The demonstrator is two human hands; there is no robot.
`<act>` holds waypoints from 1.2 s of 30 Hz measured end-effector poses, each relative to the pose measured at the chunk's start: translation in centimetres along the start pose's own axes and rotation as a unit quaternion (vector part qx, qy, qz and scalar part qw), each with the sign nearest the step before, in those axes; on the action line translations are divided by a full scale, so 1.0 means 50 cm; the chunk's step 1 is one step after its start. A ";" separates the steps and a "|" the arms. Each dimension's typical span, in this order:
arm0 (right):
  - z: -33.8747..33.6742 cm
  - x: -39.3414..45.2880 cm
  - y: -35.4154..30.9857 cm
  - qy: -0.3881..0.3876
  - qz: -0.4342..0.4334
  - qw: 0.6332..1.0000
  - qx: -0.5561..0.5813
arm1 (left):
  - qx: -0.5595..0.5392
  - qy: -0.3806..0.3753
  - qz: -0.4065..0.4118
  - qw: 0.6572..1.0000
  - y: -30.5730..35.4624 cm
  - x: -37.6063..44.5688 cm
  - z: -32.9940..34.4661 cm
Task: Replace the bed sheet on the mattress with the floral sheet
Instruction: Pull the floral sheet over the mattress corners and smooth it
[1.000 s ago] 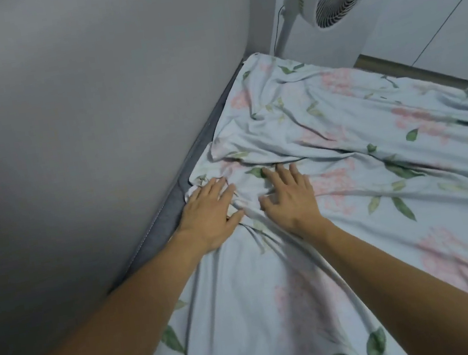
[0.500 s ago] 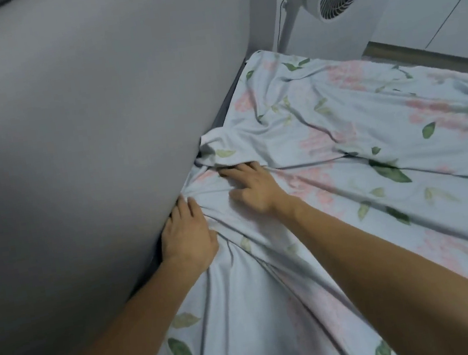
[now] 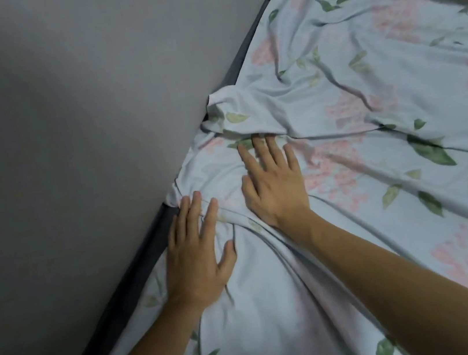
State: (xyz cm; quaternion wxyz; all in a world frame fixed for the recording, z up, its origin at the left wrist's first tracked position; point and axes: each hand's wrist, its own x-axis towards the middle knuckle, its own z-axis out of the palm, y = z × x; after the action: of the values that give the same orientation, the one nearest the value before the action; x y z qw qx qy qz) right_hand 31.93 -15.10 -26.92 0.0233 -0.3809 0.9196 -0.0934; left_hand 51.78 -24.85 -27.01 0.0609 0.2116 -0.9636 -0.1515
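Fingers of both hands lie straight and slightly spread, pressing the floral sheet [image 3: 348, 75] flat: left hand [image 3: 196, 259] at 7 o'clock beside the dark mattress edge [image 3: 137, 270], right hand [image 3: 273, 183] centre. Sheet covers the mattress, bunched in a fold [image 3: 246, 105] at 12 o'clock of the right hand. Step, judged: smoothing and tucking along the wall [image 3: 65, 111]. Next calls for flattening that fold towards 11 o'clock.

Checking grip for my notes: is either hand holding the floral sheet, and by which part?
Nothing is held. The left hand and right hand lie flat with straight fingers, pressing the floral sheet near its bunched edge beside the wall.
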 end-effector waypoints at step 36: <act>0.006 -0.511 -0.158 0.020 0.020 1.000 0.011 | 0.061 0.001 -0.017 0.998 -0.006 -0.143 -0.052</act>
State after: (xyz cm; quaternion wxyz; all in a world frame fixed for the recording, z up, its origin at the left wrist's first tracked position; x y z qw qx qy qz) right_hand 55.56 -2.61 -26.43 0.0114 -0.3602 0.9262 -0.1109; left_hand 58.80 -22.76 -24.99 0.0465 0.2318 -0.9672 -0.0934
